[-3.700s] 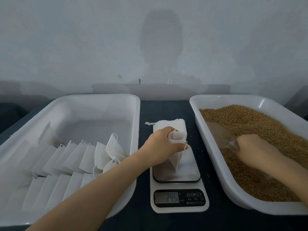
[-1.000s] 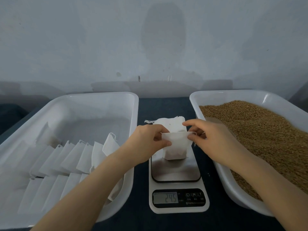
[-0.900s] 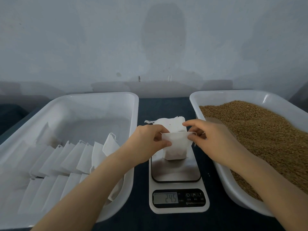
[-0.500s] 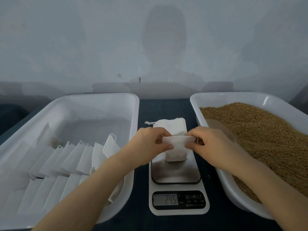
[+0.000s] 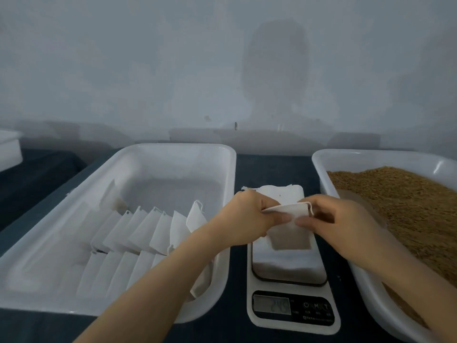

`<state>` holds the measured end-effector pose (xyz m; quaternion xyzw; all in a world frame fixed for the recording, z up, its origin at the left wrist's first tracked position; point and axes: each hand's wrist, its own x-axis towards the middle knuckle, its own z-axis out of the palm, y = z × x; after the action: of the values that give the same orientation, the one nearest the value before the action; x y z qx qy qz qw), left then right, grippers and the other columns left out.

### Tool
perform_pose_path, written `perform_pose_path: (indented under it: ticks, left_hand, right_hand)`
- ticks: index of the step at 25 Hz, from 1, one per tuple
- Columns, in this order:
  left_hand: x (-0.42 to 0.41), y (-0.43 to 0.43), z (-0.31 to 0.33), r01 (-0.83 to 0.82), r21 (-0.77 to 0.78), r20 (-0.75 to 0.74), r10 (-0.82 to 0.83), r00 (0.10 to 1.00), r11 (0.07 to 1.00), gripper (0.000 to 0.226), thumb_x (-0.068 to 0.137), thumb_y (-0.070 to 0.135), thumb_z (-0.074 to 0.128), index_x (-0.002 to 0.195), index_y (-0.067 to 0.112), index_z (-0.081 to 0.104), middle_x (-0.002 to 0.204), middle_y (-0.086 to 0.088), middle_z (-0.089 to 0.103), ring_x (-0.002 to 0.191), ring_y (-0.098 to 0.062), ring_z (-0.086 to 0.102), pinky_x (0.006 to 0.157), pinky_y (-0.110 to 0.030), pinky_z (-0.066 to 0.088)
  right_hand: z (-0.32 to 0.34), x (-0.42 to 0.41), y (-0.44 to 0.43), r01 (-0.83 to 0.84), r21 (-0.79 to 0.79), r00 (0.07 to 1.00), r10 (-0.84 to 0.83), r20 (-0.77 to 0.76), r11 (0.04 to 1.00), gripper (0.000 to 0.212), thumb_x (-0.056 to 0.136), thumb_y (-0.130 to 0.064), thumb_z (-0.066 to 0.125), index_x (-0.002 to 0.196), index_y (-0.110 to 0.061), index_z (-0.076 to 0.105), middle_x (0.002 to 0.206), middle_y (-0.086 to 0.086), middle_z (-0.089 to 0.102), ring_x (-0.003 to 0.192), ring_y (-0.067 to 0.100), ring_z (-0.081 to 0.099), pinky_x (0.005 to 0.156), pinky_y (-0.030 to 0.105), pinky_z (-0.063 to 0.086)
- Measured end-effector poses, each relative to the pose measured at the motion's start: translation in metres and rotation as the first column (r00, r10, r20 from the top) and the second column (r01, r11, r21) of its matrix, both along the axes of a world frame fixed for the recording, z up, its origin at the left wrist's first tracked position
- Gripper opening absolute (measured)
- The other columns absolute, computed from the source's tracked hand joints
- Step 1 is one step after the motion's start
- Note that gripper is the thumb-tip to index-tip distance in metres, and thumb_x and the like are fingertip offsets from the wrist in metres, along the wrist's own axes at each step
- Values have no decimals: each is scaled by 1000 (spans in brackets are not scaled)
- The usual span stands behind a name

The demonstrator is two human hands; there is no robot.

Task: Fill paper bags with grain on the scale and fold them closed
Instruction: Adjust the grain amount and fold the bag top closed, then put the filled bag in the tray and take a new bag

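While I'm scanning L to R, bag tray point(image 5: 173, 148): sitting far L, holding rows of folded bags point(image 5: 148, 226).
L hand point(image 5: 244, 219): thumb + fingers pinching L end of bag's top edge.
Bag point(image 5: 289, 236): standing on scale point(image 5: 291, 308) pan; mouth's long axis running L-R between both hands, so I'm judging the fold is rolling about that line.
R hand point(image 5: 341, 224): pinching R end, equally near.
Grain tray point(image 5: 319, 164): sitting far R, holding grain point(image 5: 408, 201).

245 on display point(image 5: 272, 305) of scale point(image 5: 294, 323); buttons point(image 5: 316, 305) beside it: power sign, M, T; smaller print unreadable.
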<state>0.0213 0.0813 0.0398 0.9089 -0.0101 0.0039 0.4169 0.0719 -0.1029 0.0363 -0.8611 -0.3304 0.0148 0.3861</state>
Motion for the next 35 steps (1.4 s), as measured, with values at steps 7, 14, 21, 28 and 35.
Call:
perform_pose_path:
  ticks: [7, 14, 21, 28, 35]
  left_hand:
    - [-6, 81, 38, -456, -229, 88, 484, 870, 860, 26, 83, 22, 69, 76, -3, 70, 65, -11, 69, 59, -17, 69, 62, -28, 60]
    - [-15, 201, 15, -504, 668, 7, 673, 740, 547, 28, 96, 24, 48, 118, 9, 54, 109, -5, 58, 108, -25, 56, 72, -28, 42]
    - [-41, 232, -7, -664, 531, -146, 829, 540, 527, 13, 88, -1, 54, 83, -11, 62, 73, -21, 68, 72, -37, 66, 66, -38, 55]
    - [-27, 198, 14, -487, 830, 94, 791, 604, 273, 14, 92, 8, 53, 105, 4, 58, 88, -11, 64, 78, -27, 63, 66, -31, 44]
    - [49, 32, 18, -241, 955, 228, 92, 969, 170, 15, 89, 11, 51, 91, 23, 59, 90, -2, 66, 92, -26, 60, 69, -29, 27]
  right_hand:
    - [-3, 9, -2, 108, 101, 994, -111, 25, 989, 18, 88, -21, 62, 103, -30, 63, 71, -16, 69, 65, -5, 63, 60, 11, 41]
    - [-1, 10, -1, 96, 76, 995, -98, 20, 992, 19, 92, -18, 57, 103, -33, 60, 71, -10, 68, 63, -5, 62, 57, 7, 44]
    - [0, 10, 2, 89, 67, 995, -92, 38, 994, 19, 91, -18, 58, 103, -33, 60, 71, -12, 68, 61, -6, 62, 58, 3, 41]
    - [-2, 16, -3, 219, 145, 975, -223, 10, 965, 18, 94, -17, 53, 104, -29, 62, 74, -11, 67, 60, -5, 61, 55, 4, 42]
    - [-6, 17, -3, 240, 41, 971, -240, -14, 970, 20, 96, -15, 49, 108, -22, 64, 78, -12, 63, 64, -12, 57, 54, 0, 39]
